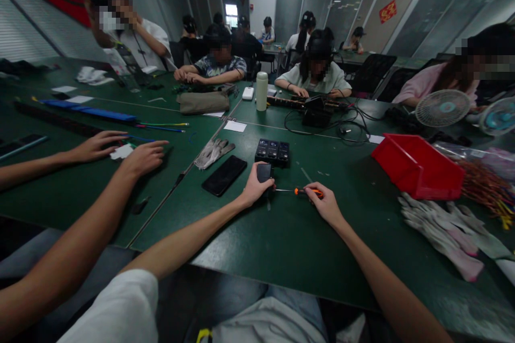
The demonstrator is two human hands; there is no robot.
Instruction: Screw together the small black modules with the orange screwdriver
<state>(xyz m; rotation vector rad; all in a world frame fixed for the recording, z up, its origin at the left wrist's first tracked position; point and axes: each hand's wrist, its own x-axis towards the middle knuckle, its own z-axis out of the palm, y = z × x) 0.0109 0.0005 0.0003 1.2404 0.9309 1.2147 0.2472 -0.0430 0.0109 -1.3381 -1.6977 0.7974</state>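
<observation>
My left hand (257, 187) is closed round a small black block (264, 172), held above the green table (241, 236). In my right hand (325, 204) is a screwdriver (308, 192) with an orange and black handle. Its thin shaft points left, and the tip meets or nearly meets the right side of the block. Just behind my left hand sits a black case (272, 152) with several compartments. To the left lies a black phone (224, 175), and beyond it is a pair of grey gloves (213, 153).
A red bin (418, 166) stands at the right, with gloves (442, 225) in front and copper-coloured wires (486, 187) beside it. At the left, a co-worker's hands (145, 158) rest near a white piece. A pale green bottle (262, 91) stands farther back.
</observation>
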